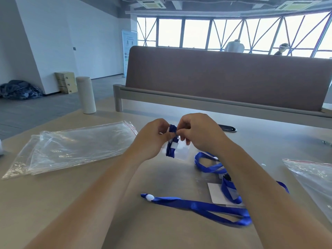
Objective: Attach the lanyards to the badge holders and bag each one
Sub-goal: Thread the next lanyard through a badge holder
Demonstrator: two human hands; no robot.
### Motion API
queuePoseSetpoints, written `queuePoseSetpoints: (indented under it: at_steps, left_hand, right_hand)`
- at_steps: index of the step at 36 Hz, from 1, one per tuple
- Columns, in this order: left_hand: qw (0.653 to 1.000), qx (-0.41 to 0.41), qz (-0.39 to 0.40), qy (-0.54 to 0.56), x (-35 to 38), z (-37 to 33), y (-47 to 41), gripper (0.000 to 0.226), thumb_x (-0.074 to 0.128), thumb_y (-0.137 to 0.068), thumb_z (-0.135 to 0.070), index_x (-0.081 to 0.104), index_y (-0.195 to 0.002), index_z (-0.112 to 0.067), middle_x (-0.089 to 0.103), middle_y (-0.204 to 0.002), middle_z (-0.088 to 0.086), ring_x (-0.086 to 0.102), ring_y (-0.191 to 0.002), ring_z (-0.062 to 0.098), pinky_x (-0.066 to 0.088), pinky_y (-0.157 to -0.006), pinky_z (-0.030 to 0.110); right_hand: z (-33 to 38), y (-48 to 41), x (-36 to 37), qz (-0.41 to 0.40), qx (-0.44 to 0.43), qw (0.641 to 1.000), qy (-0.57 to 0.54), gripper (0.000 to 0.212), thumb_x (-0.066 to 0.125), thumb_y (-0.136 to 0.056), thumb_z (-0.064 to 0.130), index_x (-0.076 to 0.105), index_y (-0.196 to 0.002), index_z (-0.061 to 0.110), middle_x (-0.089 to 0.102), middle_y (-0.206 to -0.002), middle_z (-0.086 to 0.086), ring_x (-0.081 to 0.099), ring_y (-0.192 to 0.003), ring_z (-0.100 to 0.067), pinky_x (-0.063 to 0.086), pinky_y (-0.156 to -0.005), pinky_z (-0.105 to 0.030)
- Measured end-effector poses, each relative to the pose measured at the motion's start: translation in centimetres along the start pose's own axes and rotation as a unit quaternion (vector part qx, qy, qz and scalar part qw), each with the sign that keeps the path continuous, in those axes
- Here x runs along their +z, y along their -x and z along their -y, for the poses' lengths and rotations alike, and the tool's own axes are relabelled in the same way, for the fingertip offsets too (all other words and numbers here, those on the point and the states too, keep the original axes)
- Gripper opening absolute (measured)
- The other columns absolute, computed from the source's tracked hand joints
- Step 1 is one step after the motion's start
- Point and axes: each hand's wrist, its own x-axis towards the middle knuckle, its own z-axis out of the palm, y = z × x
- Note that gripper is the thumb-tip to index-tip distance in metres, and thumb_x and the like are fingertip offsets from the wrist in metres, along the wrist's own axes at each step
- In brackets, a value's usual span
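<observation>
— While both hands are raised over the desk (53, 203), where is the piece being worked?

— Between them. A folded blue lanyard (170, 150) is held clear of the surface, its bundle standing roughly upright. A clear badge holder (184, 152) hangs against it, on the right hand's side.

— And the grip?

— The left hand (152, 139) curls round the bundle from the left. The right hand (199, 135) pinches the strap's top end, its fingers (183, 126) closed together on it. Whether the clip is through the holder's slot I cannot tell, because the hands hide it.

— What does the next move turn on?

— Once the clip is sure, on the bags (77, 146), I would say. The clear stack lies flat on the desk to the left, nearer the left hand, with its red-edged mouth facing the hands. As I judge it, the upright bundle must be laid over leftward, long axis in line with that mouth, to slide in.
</observation>
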Motion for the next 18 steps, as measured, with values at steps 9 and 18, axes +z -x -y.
queuePoseSetpoints:
  at_steps: [9,18]
  left_hand:
    - [0.998,-0.003,0.058,0.019,-0.1,-0.2,0.2,0.022,0.075,-0.085,-0.028,0.055,-0.095,-0.027,0.061,-0.089,-0.013,0.06,-0.078,0.011,0.053,-0.075,0.029]
    - [0.992,-0.036,0.042,0.115,0.0,0.8,0.0,0.023,0.078,-0.081,-0.019,0.064,-0.1,-0.019,0.068,-0.09,-0.005,0.063,-0.083,0.017,0.048,-0.072,0.027]
  right_hand:
    - [-0.3,0.0,-0.1,-0.011,-0.019,0.998,0.052,0.003,0.061,-0.095,0.022,0.06,-0.093,0.023,0.064,-0.093,0.003,0.057,-0.082,-0.014,0.042,-0.074,-0.024]
    - [-0.6,-0.2,0.9,-0.076,-0.032,0.995,0.056,0.03,0.07,-0.089,0.03,0.045,-0.105,0.031,0.051,-0.097,0.011,0.054,-0.078,-0.013,0.048,-0.07,-0.025]
